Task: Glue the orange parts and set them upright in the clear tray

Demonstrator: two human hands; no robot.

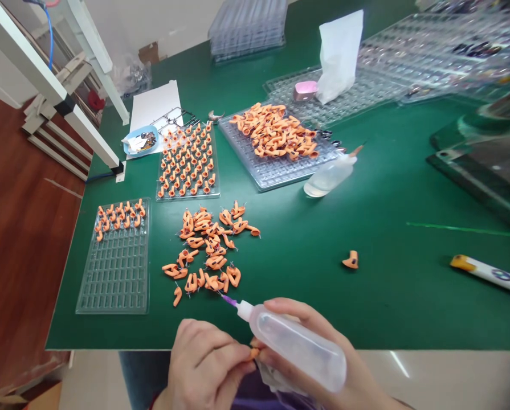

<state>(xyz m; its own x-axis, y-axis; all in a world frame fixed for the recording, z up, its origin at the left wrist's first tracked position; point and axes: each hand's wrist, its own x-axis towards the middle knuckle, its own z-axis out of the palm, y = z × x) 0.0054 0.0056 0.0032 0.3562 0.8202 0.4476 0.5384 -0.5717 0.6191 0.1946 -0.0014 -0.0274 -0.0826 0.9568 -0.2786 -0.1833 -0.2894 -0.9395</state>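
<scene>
My right hand [323, 341] is wrapped round a clear squeeze bottle [293, 341] with a purple needle tip pointing left. My left hand [203, 364] is closed in a pinch on a small orange part [255, 353], held against the right hand's fingertips just off the table's near edge. A loose heap of orange parts [207, 250] lies on the green table [366, 228] just beyond both hands. One single orange part [351, 260] lies alone to the right.
A clear tray [118, 279] at left holds a few orange parts in its top rows. A filled tray [188, 162] and a heaped tray [276, 142] sit behind. A second bottle [329, 175], a white tube [489, 273], stacked trays and a machine base [485, 154] are also on the table.
</scene>
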